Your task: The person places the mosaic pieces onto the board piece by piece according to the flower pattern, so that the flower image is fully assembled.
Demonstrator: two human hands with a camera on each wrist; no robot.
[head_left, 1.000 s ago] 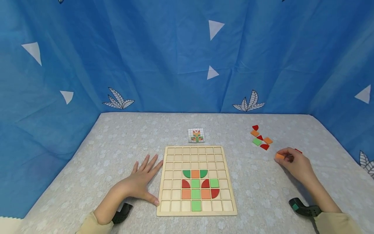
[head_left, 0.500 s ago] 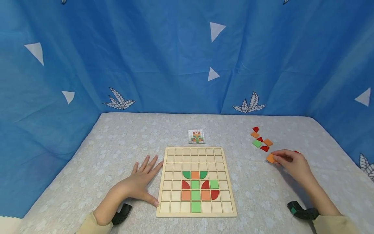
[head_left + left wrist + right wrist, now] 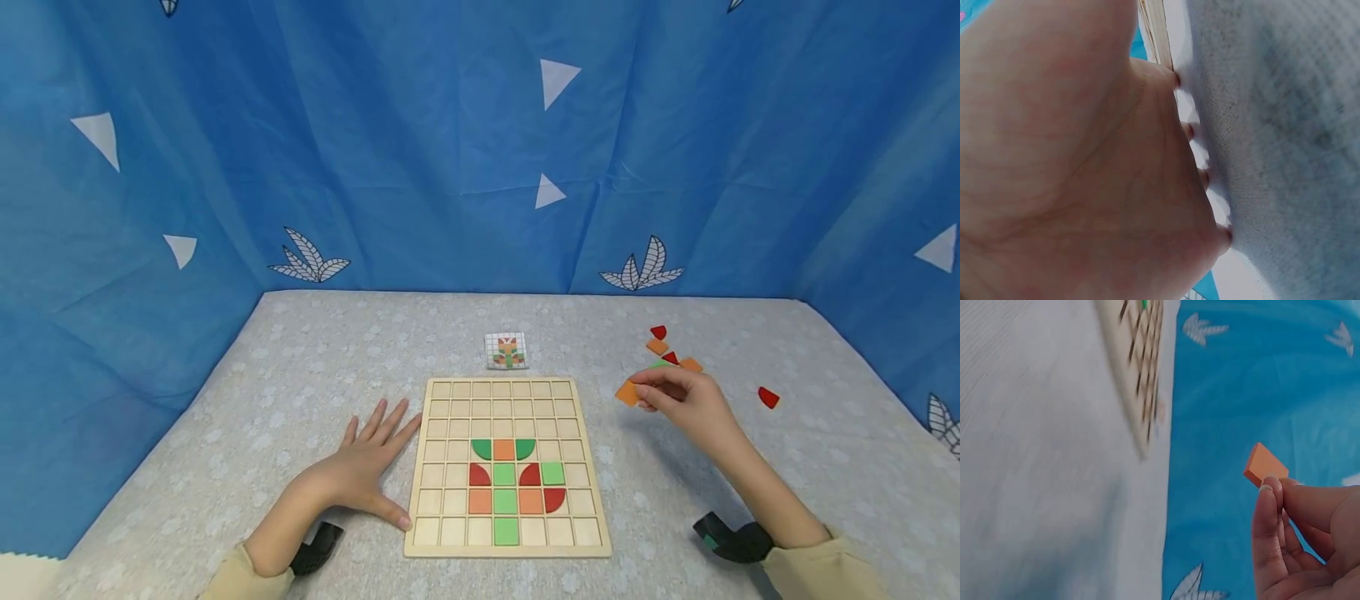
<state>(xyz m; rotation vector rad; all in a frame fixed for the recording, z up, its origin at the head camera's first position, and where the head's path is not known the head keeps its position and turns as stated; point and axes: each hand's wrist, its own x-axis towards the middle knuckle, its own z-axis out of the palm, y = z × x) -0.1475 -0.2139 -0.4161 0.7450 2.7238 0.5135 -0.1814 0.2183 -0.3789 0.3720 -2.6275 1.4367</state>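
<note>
An orange square tile (image 3: 627, 393) is pinched between the thumb and fingers of my right hand (image 3: 686, 404), held above the table to the right of the board. The right wrist view shows the same tile (image 3: 1266, 464) at the fingertips. My left hand (image 3: 362, 471) lies with fingers spread on the table, thumb and index finger touching the left edge of the wooden grid board (image 3: 459, 429). Green, red and orange tiles fill several cells in the board's lower middle, among them a light green square (image 3: 552, 473) and a red quarter-circle (image 3: 555, 499).
Behind the board lies a small pattern card (image 3: 506, 351). Loose tiles lie beyond the right hand, including an orange square (image 3: 657, 346) and a red quarter-circle (image 3: 658, 332); the hand partly hides some. Another red piece (image 3: 768, 397) lies farther right. A blue curtain (image 3: 450, 150) hangs behind the table.
My right hand has lifted the orange tile and carried it left toward the board, uncovering the red piece at far right. The left hand stays in place.
</note>
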